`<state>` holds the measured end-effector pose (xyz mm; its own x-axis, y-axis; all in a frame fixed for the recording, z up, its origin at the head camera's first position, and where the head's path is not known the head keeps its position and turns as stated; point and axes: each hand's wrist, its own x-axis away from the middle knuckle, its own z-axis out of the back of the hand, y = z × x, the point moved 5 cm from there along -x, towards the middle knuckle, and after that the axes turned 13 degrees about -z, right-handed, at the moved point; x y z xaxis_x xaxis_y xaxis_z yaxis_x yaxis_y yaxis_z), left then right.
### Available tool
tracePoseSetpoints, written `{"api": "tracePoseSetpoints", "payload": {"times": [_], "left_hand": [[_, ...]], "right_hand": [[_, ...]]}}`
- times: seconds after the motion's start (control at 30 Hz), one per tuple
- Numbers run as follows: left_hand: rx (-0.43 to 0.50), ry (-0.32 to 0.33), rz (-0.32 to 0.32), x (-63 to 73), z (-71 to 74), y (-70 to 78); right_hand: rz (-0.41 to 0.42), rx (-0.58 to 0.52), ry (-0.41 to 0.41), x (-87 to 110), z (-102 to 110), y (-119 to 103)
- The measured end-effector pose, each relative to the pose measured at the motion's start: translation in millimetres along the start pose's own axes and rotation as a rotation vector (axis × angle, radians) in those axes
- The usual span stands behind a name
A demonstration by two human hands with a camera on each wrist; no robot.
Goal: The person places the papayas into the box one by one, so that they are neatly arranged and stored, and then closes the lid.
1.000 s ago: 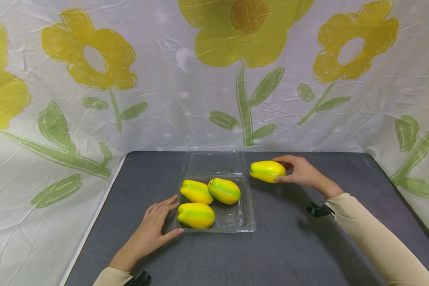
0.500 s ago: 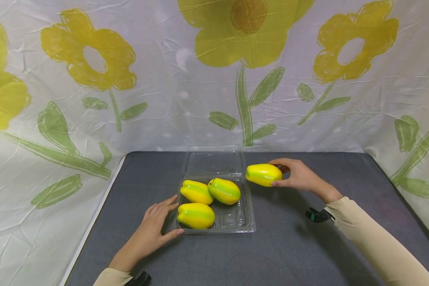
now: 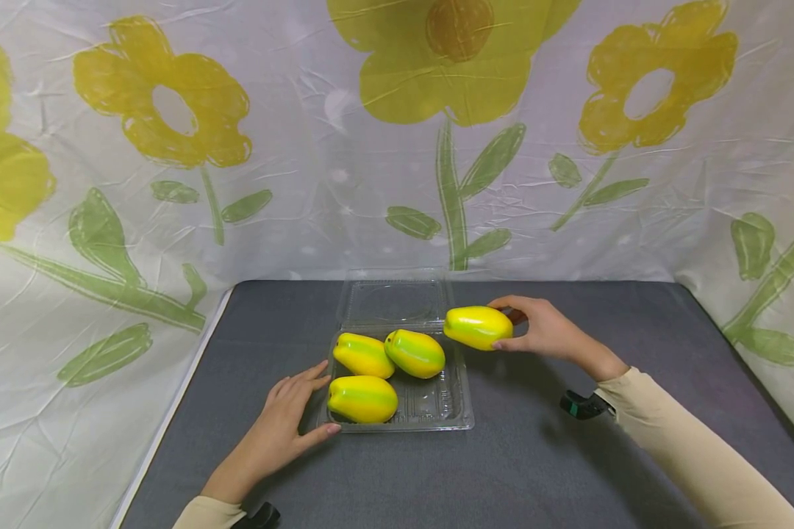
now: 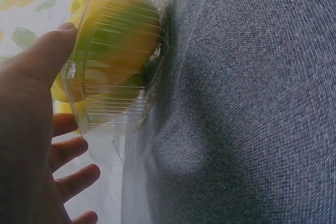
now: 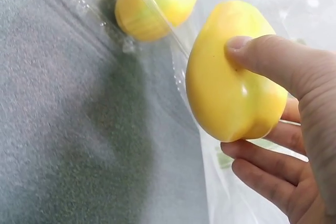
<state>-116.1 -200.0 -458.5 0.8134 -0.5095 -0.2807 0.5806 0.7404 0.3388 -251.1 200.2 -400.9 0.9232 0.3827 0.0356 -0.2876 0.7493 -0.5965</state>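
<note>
My right hand (image 3: 545,330) grips a glossy yellow-green papaya (image 3: 478,328) by its right end, thumb on the near side. It is held in the air, overlapping the right rim of a clear plastic clamshell box (image 3: 430,404). In the right wrist view the held papaya (image 5: 215,87) shows a lobed end, with the thumb pressed on its side. Three similar papayas lie in the box: one front left (image 3: 362,400), one behind it (image 3: 364,355), one at back centre (image 3: 415,353). My left hand (image 3: 284,415) rests at the box's left side, fingers extended, thumb at the front corner.
The box's clear lid (image 3: 397,300) lies folded back toward the rear wall. A dark grey cloth (image 3: 516,470) covers the table. Behind and beside it hangs a white curtain (image 3: 291,184) with yellow flowers. Dark bands (image 3: 582,405) are worn on both wrists.
My right hand has carried the papaya left and slightly nearer, from beside the box to over its right rim. The left hand and the three papayas in the box stay where they were.
</note>
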Motion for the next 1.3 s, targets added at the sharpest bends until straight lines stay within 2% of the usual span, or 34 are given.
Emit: {"api": "tracePoseSetpoints", "payload": {"times": [0.47,1.3], "left_hand": [[-0.006,-0.002,-0.001,-0.4,0.5,1.0],[0.003,0.002,-0.001,-0.4,0.5,1.5]], "right_hand": [[0.073,-0.055,-0.032,5.8,-13.2,-18.3],[0.117,-0.062,-0.012,19.2,-28.9,-44.7]]}}
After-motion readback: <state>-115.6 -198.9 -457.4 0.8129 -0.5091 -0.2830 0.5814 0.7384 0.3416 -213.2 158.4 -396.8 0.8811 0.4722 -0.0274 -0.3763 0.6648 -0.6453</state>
